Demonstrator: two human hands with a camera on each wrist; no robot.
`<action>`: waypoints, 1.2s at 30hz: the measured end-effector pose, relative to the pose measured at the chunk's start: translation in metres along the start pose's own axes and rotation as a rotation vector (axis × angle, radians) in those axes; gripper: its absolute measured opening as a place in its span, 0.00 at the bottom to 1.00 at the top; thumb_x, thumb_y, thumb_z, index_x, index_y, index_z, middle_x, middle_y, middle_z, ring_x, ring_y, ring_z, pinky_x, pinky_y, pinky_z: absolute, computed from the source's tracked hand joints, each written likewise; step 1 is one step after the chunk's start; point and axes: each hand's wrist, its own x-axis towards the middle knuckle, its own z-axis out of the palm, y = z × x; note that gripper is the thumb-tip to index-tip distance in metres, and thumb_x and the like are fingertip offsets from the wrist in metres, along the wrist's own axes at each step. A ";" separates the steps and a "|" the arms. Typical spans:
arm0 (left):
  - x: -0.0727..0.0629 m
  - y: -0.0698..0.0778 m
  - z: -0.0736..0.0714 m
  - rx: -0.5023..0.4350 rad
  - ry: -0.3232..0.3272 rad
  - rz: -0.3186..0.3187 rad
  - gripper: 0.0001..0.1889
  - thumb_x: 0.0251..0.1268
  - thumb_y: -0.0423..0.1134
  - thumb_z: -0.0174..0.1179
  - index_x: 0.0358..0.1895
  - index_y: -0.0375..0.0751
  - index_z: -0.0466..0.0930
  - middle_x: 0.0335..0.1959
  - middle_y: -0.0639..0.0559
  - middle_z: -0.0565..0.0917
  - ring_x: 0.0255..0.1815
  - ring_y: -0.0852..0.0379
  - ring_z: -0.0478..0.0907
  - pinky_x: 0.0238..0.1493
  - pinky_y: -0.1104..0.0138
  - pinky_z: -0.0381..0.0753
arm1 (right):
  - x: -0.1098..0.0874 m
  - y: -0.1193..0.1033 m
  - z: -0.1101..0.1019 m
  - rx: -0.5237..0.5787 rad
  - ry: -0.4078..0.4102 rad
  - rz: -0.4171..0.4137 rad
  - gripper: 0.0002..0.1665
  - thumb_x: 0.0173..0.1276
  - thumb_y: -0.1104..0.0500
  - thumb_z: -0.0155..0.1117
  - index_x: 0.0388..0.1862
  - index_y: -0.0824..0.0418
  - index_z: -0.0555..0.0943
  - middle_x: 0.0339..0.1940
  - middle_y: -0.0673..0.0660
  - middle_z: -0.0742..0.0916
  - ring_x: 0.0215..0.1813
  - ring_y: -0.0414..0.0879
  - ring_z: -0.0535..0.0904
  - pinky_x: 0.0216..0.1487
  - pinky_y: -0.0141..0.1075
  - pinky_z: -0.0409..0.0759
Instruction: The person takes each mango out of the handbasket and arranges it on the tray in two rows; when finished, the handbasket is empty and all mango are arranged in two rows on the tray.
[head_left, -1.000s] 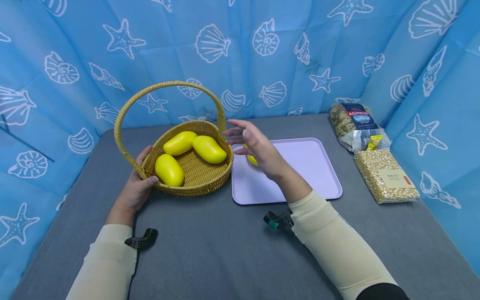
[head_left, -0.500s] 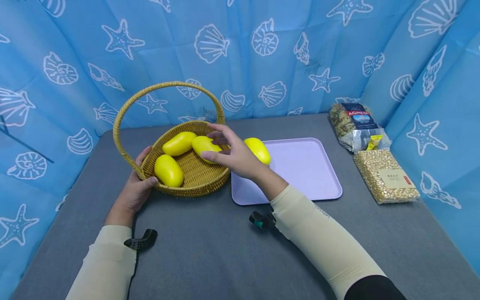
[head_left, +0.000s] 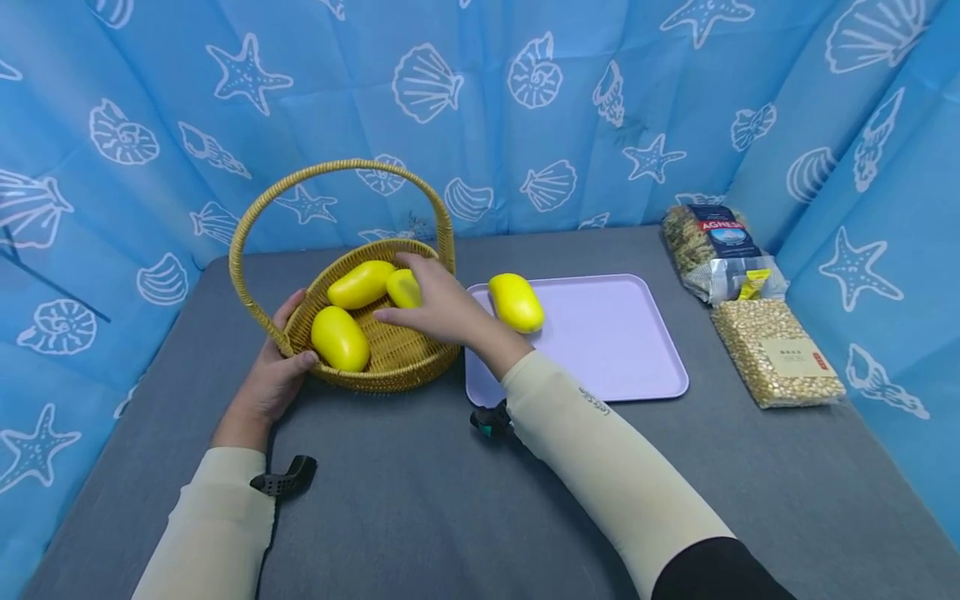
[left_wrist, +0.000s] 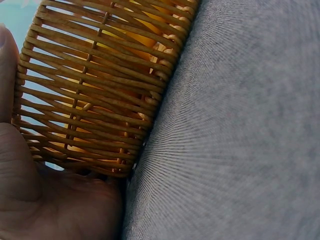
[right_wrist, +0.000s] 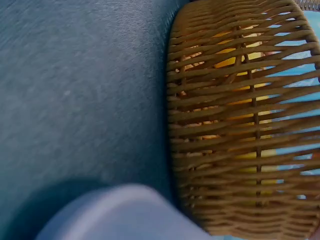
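Note:
A wicker basket [head_left: 397,379] with a tall arched handle stands on the grey cloth, holding three yellow mangoes. One mango [head_left: 362,284] lies at the back, another mango [head_left: 341,338] at the left front. My left hand [head_left: 273,375] grips the basket's left side, thumb on the rim; the left wrist view shows this hand [left_wrist: 60,205] against the weave. My right hand [head_left: 442,304] reaches over the right rim, thumb and fingers spread around the third mango [head_left: 403,288], partly covering it. Through the weave in the right wrist view, yellow shows behind the basket wall [right_wrist: 240,115].
Right of the basket is a lilac tray [head_left: 607,333] with a single mango [head_left: 517,302] at its left end. A pasta bag [head_left: 720,250] and a vacuum-packed bag of pale grains [head_left: 776,354] lie at the far right. A blue shell-print curtain [head_left: 502,167] hangs behind.
My right hand has moved left from above the tray to inside the basket, over the right mango. The mango on the tray has come into full view. My left hand keeps its hold.

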 end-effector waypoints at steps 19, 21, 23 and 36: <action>0.001 0.000 0.001 0.011 0.004 -0.001 0.47 0.79 0.30 0.65 0.91 0.55 0.48 0.88 0.43 0.52 0.83 0.47 0.53 0.76 0.64 0.60 | 0.006 -0.013 0.017 -0.378 -0.180 0.134 0.46 0.77 0.43 0.74 0.88 0.46 0.65 0.83 0.63 0.70 0.65 0.55 0.79 0.64 0.54 0.79; 0.001 0.000 0.001 0.014 0.004 -0.002 0.47 0.79 0.29 0.65 0.91 0.55 0.48 0.88 0.43 0.52 0.83 0.46 0.53 0.77 0.64 0.59 | 0.006 -0.012 0.017 -0.384 -0.203 0.136 0.47 0.77 0.42 0.74 0.89 0.45 0.64 0.84 0.63 0.69 0.68 0.57 0.78 0.65 0.55 0.78; 0.001 0.000 0.001 0.014 0.005 -0.003 0.46 0.79 0.29 0.65 0.91 0.56 0.49 0.88 0.44 0.52 0.83 0.47 0.53 0.77 0.64 0.59 | 0.006 -0.012 0.018 -0.387 -0.208 0.124 0.47 0.77 0.42 0.73 0.89 0.45 0.64 0.84 0.62 0.70 0.69 0.57 0.77 0.66 0.55 0.78; 0.000 -0.001 0.000 0.007 -0.005 0.002 0.47 0.80 0.30 0.65 0.91 0.52 0.45 0.88 0.42 0.52 0.82 0.47 0.54 0.76 0.64 0.61 | -0.002 -0.003 0.010 -0.219 -0.100 -0.050 0.48 0.77 0.45 0.74 0.89 0.48 0.63 0.80 0.57 0.72 0.69 0.48 0.74 0.67 0.47 0.76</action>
